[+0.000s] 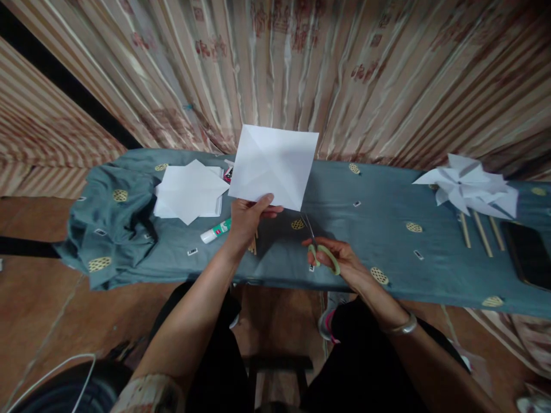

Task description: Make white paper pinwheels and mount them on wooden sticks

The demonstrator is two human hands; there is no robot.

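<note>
My left hand (249, 221) pinches the lower edge of a square white sheet of paper (275, 163), thumb in front and fingers behind. Faint diagonal creases cross the sheet, which is held up above the table. In my right hand (340, 258) is a pair of scissors (314, 238) with pale green handles, my fingers in the loops. Its blades point up toward the sheet's lower right corner, close below it; whether they touch the paper I cannot tell. Beside my left hand lies a glue stick (216, 231) with a white cap, and wooden sticks (253, 246) show partly behind my wrist.
A stack of white paper (189, 192) lies at the left near bunched cloth (116, 218). On the right are white paper pinwheels (471, 186) on wooden sticks and a dark phone (527, 252). A patterned curtain (279, 69) hangs behind the cloth-covered table (365, 201).
</note>
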